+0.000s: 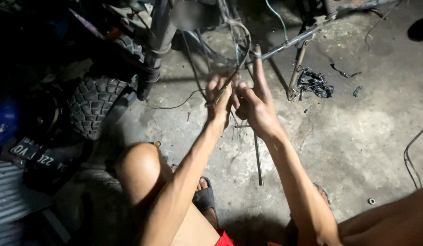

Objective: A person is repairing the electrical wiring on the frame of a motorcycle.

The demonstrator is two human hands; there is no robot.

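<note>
Now | 1 dark cable (242,54) is pinched by left hand (219,98) and right hand (255,102); 1 knobby tyre (90,102) beside; 1 metal rod (258,157) below

The upper left lay in deep shadow, so the machine behind the knobby tyre (94,104) could not be made out. A blurred patch (187,14) covered something near the top edge. The left hand (219,98) hid part of the thin wire (238,50). The black cable (414,146) ran off the right edge.
</note>
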